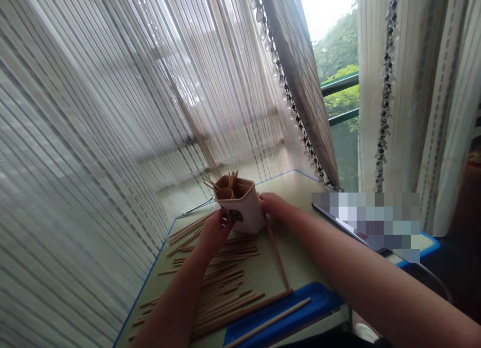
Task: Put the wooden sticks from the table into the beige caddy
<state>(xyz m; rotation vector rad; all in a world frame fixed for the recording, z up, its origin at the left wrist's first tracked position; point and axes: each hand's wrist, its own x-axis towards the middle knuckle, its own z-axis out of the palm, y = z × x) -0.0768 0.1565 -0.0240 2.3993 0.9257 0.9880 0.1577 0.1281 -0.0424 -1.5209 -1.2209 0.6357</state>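
A pale chopstick holder (248,215) with a tan rim and inner dividers stands slightly tilted in view on the table. Several thin chopsticks (233,178) poke out of its top. My left hand (217,230) is at its front left side, fingers curled against the wall near a dark label. On the opposite side, my right hand (273,205) presses its fingers to the holder, the fingertips partly hidden behind it. Many loose chopsticks (225,298) lie in rough rows under and beside my left forearm. One longer stick (277,252) runs from below my right hand toward the near edge.
The pale green table (300,237) has a blue border. A blue recessed tray area (323,293) at the near edge has a stick (278,318) across it. At right stands a tablet-like device (345,227), partly blurred, with a cable. String curtains (195,77) hang behind and left.
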